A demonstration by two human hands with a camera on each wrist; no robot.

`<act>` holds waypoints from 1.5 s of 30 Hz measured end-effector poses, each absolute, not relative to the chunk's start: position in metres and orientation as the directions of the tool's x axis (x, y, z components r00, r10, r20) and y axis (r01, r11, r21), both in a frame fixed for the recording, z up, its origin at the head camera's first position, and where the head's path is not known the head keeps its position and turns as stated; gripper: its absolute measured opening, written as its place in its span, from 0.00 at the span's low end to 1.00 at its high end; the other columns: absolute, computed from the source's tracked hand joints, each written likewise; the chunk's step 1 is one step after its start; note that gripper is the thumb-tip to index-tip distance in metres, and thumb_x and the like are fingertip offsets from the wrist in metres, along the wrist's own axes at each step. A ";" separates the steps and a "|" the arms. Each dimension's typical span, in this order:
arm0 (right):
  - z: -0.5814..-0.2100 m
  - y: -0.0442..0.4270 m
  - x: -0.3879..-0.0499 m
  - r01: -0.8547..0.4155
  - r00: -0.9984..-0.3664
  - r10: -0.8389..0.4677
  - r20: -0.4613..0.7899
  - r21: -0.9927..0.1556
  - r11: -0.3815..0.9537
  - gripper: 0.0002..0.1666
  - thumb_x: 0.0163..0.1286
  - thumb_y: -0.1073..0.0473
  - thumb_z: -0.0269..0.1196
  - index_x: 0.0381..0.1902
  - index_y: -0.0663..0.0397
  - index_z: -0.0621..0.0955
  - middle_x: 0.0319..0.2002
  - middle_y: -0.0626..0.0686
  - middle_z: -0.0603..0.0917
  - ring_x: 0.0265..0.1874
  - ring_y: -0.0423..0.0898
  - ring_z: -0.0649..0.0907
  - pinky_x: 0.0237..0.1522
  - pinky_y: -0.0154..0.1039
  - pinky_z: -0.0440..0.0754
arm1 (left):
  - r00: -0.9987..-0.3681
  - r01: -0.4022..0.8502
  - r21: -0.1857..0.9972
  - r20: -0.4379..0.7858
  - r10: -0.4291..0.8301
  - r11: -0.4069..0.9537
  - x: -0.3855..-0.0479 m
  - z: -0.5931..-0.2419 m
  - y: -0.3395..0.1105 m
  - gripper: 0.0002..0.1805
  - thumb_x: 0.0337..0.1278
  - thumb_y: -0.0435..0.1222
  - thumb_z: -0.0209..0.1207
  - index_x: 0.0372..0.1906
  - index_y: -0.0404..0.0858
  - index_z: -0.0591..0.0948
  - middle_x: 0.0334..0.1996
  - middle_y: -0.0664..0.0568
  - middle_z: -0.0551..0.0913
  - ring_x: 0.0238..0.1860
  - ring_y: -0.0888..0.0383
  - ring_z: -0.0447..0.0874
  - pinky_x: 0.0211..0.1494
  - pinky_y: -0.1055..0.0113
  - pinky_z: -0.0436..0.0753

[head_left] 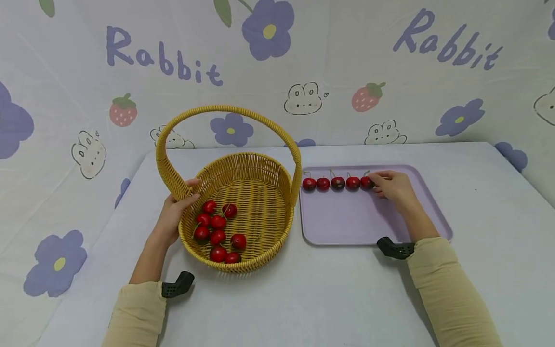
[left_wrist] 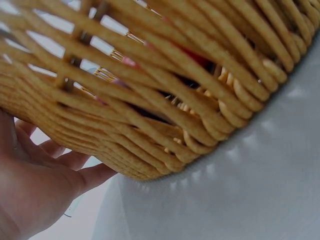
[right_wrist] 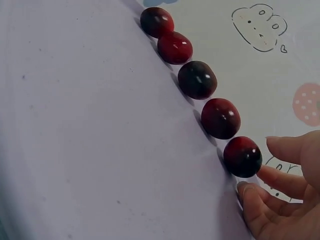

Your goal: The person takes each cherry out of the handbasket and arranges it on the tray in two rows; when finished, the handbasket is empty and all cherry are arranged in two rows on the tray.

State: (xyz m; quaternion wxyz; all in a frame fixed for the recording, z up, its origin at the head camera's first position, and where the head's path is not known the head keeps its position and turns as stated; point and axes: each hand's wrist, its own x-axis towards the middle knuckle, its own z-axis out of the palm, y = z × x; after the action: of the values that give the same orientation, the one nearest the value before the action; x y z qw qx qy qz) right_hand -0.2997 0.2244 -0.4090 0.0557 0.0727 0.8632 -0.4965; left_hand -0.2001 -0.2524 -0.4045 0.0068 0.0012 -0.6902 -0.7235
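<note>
Right hand at the end of a row, its fingers loosely parted beside the fifth cherry, with no firm pinch evident; left hand clasping the wicker basket at the left foot of its arched handle. The step in hand appears to be the placing of that cherry; the next move would call for drawing the fingers clear without nudging it, then fetching another from the basket. The fifth cherry rests on the lilac tray, near its back edge and just beside its neighbour. It is round and glossy, red shading to near-black, with a stem pointing upward in the head view. Four other cherries continue the line leftward, the third noticeably darker. To the left of the tray stands the yellow wicker basket, with nine cherries gathered in its left and near portion, several with visible stems. Both containers stand on a white-covered table, before a backdrop printed with rabbits, strawberries and purple flowers.
</note>
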 end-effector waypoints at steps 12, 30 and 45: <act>-0.372 0.257 -0.291 0.152 -0.988 -0.042 -0.146 -0.952 -0.266 0.27 0.69 0.43 0.56 0.57 0.54 0.71 0.45 0.51 0.75 0.40 0.41 0.80 0.44 0.31 0.78 | -1.000 0.003 0.999 0.003 -0.010 -0.040 -0.200 -0.405 -0.253 0.22 0.68 0.33 0.49 0.65 0.37 0.67 0.64 0.42 0.61 0.63 0.47 0.62 0.65 0.53 0.61; -0.313 0.231 -0.256 0.286 -0.830 -0.479 0.285 -0.519 -0.805 0.30 0.77 0.48 0.44 0.57 0.69 0.75 0.50 0.66 0.77 0.51 0.59 0.77 0.56 0.48 0.73 | -1.000 0.023 0.998 0.023 -0.006 -0.058 -0.202 -0.407 -0.254 0.21 0.68 0.32 0.49 0.65 0.36 0.67 0.65 0.42 0.61 0.64 0.47 0.61 0.67 0.49 0.58; -0.306 0.156 -0.241 0.139 -0.479 -0.810 0.338 -0.882 -0.450 0.32 0.80 0.49 0.30 0.63 0.57 0.73 0.55 0.57 0.78 0.55 0.52 0.76 0.59 0.43 0.70 | -1.000 0.012 0.999 0.011 -0.014 -0.053 -0.203 -0.407 -0.253 0.22 0.68 0.32 0.48 0.65 0.35 0.66 0.65 0.41 0.61 0.63 0.47 0.61 0.66 0.51 0.59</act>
State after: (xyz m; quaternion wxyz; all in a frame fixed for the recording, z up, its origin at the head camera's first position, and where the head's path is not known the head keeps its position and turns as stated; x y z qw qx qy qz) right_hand -0.2409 0.1564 -0.3056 0.3161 -0.4009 0.4184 -0.7512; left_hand -0.2026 -0.2535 -0.4065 0.0087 0.0007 -0.6881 -0.7256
